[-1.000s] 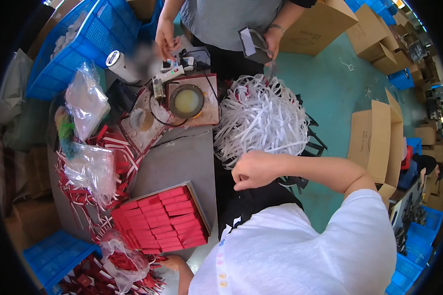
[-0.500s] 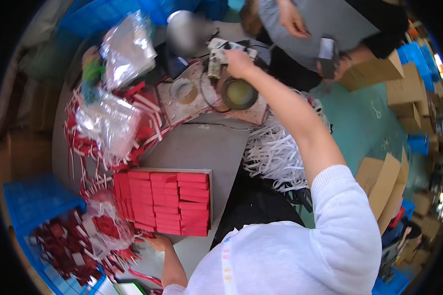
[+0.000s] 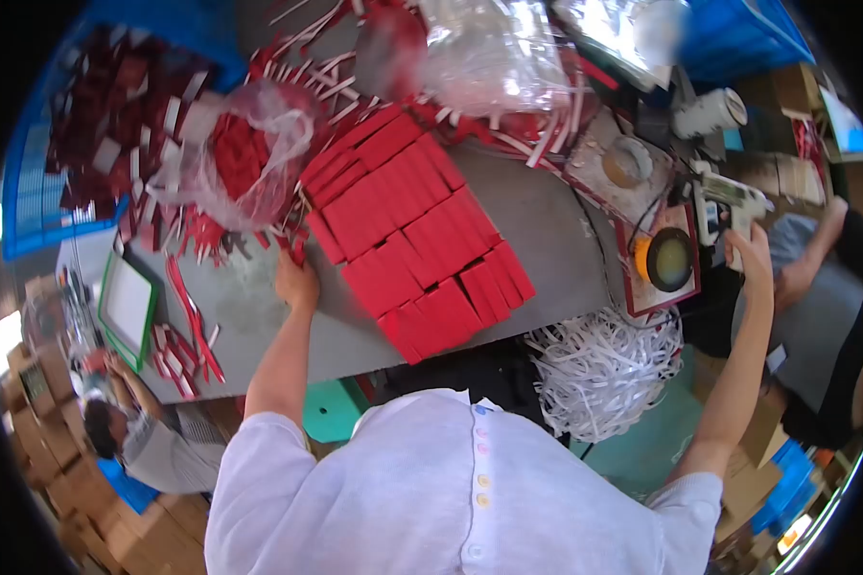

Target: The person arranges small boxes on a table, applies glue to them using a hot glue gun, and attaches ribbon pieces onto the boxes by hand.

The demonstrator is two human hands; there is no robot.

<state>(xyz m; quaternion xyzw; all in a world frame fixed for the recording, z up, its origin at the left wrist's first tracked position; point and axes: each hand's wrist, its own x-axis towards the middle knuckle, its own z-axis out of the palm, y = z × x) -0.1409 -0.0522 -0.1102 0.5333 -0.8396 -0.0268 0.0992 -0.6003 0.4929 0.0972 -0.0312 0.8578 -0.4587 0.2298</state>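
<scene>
My left hand (image 3: pixel 297 285) is closed at the left of the stack of red boxes (image 3: pixel 408 235), with a red strip (image 3: pixel 296 252) at its fingertips. The clear plastic bag (image 3: pixel 292 125) with red pieces inside lies just beyond it. Far to the right, the fingers of my right hand (image 3: pixel 752 254) are curled at the handle of a white glue gun (image 3: pixel 734 199). Near that hand, a round dish (image 3: pixel 669 260) with an orange side rests on a stained red-edged board (image 3: pixel 633 292). A roll of tape (image 3: pixel 628 161) sits on a second board.
Blue crates (image 3: pixel 29 211) of dark red pieces stand at the left. Clear plastic packets (image 3: pixel 499 57) lie at the back. A green-framed tray (image 3: pixel 128 302) is on the left table edge. White strips (image 3: pixel 609 369) are heaped below the right edge. Other people are at both sides.
The view has swung round, so the boxes and table appear turned. My right hand stays by the glue gun, and my left hand remains beside the stack, now with a red strip visible at its fingertips.
</scene>
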